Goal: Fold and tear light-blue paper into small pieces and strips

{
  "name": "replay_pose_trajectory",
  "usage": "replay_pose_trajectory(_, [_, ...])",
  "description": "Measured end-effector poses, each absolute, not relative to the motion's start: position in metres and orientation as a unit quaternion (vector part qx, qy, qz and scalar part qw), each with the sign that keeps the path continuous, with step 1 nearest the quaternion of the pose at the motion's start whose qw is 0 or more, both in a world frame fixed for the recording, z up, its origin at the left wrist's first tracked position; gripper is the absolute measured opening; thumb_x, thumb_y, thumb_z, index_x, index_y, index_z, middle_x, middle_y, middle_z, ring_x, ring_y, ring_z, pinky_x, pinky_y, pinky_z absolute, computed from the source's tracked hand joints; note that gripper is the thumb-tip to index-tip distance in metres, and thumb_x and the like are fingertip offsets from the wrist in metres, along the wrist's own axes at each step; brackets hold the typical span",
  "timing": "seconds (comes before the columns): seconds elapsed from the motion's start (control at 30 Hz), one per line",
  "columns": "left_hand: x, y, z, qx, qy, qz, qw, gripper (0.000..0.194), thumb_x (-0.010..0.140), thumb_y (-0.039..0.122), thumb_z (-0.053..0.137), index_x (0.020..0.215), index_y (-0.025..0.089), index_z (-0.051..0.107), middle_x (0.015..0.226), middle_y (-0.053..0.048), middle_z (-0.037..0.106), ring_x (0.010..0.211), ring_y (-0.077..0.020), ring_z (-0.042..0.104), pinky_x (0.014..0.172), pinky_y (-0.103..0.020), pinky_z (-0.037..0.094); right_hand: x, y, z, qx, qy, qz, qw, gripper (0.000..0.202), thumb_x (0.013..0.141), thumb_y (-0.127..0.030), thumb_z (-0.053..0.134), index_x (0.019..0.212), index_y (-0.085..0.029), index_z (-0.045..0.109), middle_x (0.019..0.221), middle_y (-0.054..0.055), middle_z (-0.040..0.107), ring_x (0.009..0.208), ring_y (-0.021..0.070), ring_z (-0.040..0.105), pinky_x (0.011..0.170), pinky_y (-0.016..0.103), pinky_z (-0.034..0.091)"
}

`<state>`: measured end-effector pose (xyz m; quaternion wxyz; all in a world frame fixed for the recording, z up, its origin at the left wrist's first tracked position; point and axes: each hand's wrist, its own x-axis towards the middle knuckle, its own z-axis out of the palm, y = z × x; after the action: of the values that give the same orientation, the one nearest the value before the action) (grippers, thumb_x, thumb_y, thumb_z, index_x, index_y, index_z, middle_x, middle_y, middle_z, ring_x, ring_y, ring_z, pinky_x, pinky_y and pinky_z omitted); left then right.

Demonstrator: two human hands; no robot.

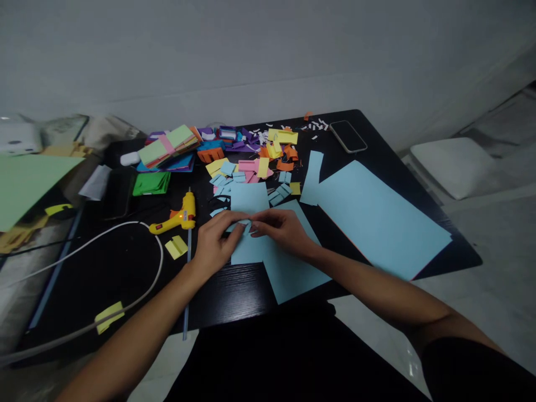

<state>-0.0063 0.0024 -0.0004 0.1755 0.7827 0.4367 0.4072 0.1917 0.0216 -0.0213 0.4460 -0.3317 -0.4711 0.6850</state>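
Between my two hands is a small piece of light blue paper (245, 225), curled or folded at the fingertips. My left hand (221, 233) pinches its left side, thumb below and fingers above. On its other side my right hand (281, 228) closes on it with thumb and fingertips. Under the hands lie a blue paper strip (247, 254) and a larger blue sheet (288, 273), partly covered by the hands and the right forearm. Several small folded blue pieces (280, 194) are scattered just beyond the hands.
A yellow glue gun (184, 215) with a lit orange light stands left of my hands, its white cable (161, 262) looping leftward. Blue sheets (385, 218) and a phone (348, 137) lie right. Coloured paper scraps (251, 167) and a paper stack (171, 146) cover the back.
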Motion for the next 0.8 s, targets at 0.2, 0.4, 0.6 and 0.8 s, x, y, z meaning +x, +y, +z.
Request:
replay_pose_trajectory(0.2, [-0.0048,0.0015,-0.0034,0.762,0.458,0.414,0.194,0.012,0.100,0.020,0.063,0.107,0.019,0.073,0.099,-0.003,0.078,0.089,-0.0158,0.073,0.083,-0.027,0.057,0.1932,0.0232,-0.0222,-0.336,-0.476,0.691,0.427,0.032,0.075,-0.044,0.090,0.096,-0.020,0.083,0.089,0.003,0.081,0.080,0.0176,0.078,0.084,0.038,0.066])
replay_pose_trajectory(0.4, [-0.0015,-0.0004,-0.0033,0.739,0.482,0.419,0.212,0.011,0.099,0.022,0.063,0.105,0.019,0.072,0.095,-0.002,0.077,0.085,-0.0159,0.071,0.078,-0.027,0.057,0.1936,0.0224,-0.0211,-0.339,-0.470,0.699,0.419,0.030,0.073,-0.038,0.092,0.097,-0.021,0.083,0.088,0.002,0.081,0.081,0.0171,0.078,0.087,0.037,0.064])
replay_pose_trajectory(0.6, [-0.0004,-0.0014,-0.0038,0.731,0.486,0.429,0.213,0.010,0.098,0.023,0.064,0.104,0.019,0.072,0.091,-0.002,0.076,0.081,-0.0151,0.070,0.075,-0.026,0.056,0.1926,0.0211,-0.0197,-0.350,-0.478,0.687,0.421,0.032,0.067,-0.031,0.095,0.095,-0.022,0.083,0.088,0.002,0.081,0.087,0.0178,0.078,0.092,0.037,0.061])
replay_pose_trajectory(0.8, [0.0000,-0.0021,-0.0058,0.731,0.480,0.435,0.217,0.009,0.098,0.022,0.065,0.103,0.019,0.072,0.090,-0.002,0.075,0.080,-0.0152,0.070,0.073,-0.027,0.055,0.1922,0.0203,-0.0195,-0.357,-0.462,0.694,0.421,0.033,0.065,-0.033,0.096,0.092,-0.020,0.082,0.086,0.002,0.081,0.083,0.0183,0.078,0.088,0.037,0.062])
